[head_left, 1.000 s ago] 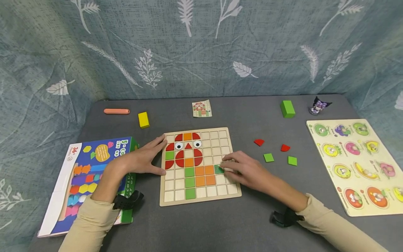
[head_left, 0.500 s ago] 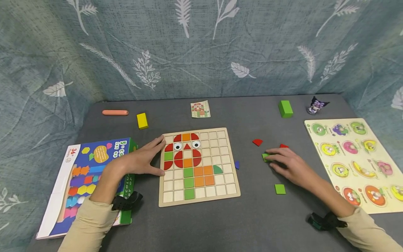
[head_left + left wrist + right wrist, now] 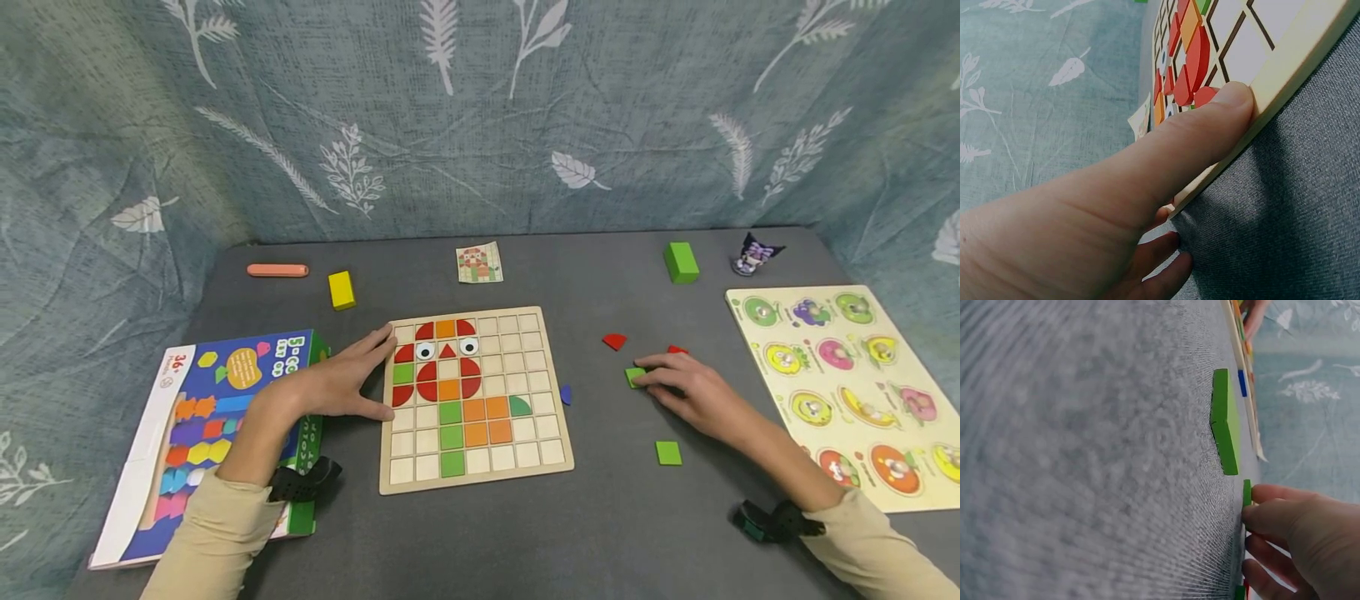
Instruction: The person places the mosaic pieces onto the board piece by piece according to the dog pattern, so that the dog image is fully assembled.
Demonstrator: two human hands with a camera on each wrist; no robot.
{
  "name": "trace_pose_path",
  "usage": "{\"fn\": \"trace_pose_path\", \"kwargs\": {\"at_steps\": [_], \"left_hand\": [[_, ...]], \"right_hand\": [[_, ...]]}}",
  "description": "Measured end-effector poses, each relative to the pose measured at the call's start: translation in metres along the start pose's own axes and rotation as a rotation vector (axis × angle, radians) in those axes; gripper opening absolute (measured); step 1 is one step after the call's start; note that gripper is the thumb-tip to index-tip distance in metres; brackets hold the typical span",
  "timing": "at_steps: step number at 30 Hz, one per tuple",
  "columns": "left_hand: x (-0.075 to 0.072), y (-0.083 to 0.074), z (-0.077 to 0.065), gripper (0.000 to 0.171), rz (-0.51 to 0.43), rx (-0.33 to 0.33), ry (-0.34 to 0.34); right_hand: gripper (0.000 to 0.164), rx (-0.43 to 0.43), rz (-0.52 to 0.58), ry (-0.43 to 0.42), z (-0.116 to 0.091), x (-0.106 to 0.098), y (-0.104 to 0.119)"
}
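Note:
A wooden grid board (image 3: 480,481) lies mid-table, partly filled with red, orange and green pieces and two eye pieces. A dark green quarter-circle piece (image 3: 519,406) sits in one of its right-hand squares. My left hand (image 3: 341,379) rests spread at the board's left edge, its thumb (image 3: 1232,100) on the rim in the left wrist view. To the right of the board, my right hand (image 3: 693,392) pinches the edge of a green square tile (image 3: 634,377) between thumb and index finger. That tile is close to the tabletop.
Near my right hand are another green tile (image 3: 669,452), red quarter pieces (image 3: 615,342) and a blue piece (image 3: 566,394). A picture card (image 3: 479,262) lies behind the board. A toy box (image 3: 217,442) stands left, a fruit puzzle board (image 3: 847,392) right.
My right hand has left the dark green quarter-circle in the board and moved right to the green tile. The blue piece and a nearer green tile are uncovered. My left hand stays put.

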State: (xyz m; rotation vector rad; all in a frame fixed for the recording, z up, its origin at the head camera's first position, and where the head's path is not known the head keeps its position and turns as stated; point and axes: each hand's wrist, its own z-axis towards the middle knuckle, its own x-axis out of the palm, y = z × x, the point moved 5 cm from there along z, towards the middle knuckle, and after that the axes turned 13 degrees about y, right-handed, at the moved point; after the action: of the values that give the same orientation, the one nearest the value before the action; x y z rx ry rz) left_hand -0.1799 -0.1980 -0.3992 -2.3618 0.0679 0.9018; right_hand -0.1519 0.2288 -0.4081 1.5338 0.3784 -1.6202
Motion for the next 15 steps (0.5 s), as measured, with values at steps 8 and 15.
{"fn": "trace_pose_path", "kwargs": {"at_steps": [8, 15], "left_hand": [[0.000, 0.000, 0.000, 0.106, 0.000, 0.004, 0.000], [0.001, -0.001, 0.000, 0.106, -0.003, 0.017, -0.005]], "right_hand": [[0.038, -0.026, -0.038, -0.018, 0.002, 0.003, 0.003], [0.018, -0.175, 0.010, -0.029, 0.023, 0.014, 0.043]]}}
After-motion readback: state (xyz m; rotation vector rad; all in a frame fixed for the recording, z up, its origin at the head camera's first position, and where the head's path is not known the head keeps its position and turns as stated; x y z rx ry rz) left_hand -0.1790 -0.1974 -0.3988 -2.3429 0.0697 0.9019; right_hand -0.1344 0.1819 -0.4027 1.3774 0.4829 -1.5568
